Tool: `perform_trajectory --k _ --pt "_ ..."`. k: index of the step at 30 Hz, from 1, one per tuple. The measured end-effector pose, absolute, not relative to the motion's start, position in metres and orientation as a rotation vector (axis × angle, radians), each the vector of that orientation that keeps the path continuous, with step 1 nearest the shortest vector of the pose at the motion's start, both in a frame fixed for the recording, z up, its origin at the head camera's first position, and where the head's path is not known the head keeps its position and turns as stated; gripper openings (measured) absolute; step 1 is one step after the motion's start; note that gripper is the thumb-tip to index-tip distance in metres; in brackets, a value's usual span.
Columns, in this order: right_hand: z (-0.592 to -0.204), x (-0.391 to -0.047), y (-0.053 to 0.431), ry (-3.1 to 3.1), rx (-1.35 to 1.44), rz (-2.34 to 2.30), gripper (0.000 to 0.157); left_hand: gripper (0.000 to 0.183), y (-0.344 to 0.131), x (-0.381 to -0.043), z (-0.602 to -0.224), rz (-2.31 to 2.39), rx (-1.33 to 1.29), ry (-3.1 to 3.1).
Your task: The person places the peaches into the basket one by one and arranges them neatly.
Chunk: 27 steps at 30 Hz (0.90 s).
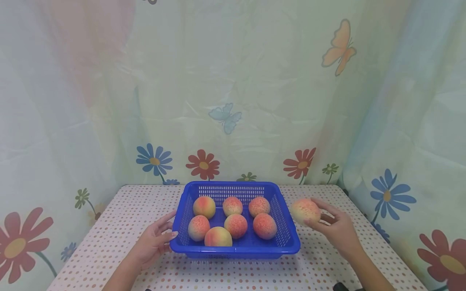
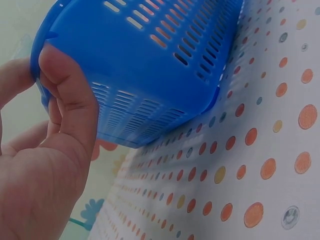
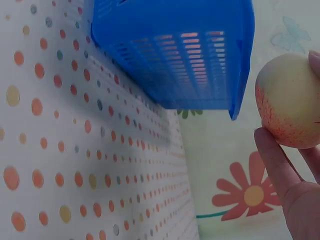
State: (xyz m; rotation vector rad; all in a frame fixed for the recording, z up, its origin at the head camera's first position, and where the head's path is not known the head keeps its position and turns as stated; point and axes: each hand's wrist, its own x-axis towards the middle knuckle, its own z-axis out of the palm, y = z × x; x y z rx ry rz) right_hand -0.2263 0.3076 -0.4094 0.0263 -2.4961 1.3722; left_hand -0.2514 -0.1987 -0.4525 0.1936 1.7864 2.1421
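Observation:
A blue plastic basket (image 1: 240, 250) with slotted walls stands on the table and holds several red-and-yellow peaches (image 1: 236, 226). At its left side my left hand (image 1: 151, 244) pinches the rim, with the thumb on the near face and the other fingers partly hidden behind the edge in the left wrist view. My right hand (image 1: 338, 231) grips another peach (image 1: 305, 211) between thumb and fingers, just outside the basket's right rim. The right wrist view shows this peach (image 3: 290, 100) raised above the tabletop, beside the basket wall (image 3: 175, 75).
The table is covered by a white cloth (image 1: 134, 210) with coloured dots. Behind it and on both sides hangs a pale curtain (image 1: 262, 81) printed with flowers and butterflies. Small dark objects (image 1: 342, 286) show at the front edge near the right forearm.

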Motion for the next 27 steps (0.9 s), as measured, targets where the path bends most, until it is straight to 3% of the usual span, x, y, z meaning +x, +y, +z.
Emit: perform_trajectory --k 27 --pt "-0.397 -0.232 0.247 -2.462 0.311 1.605 0.063 0.067 -0.199 -0.253 -0.455 2.135 0.191 1.795"
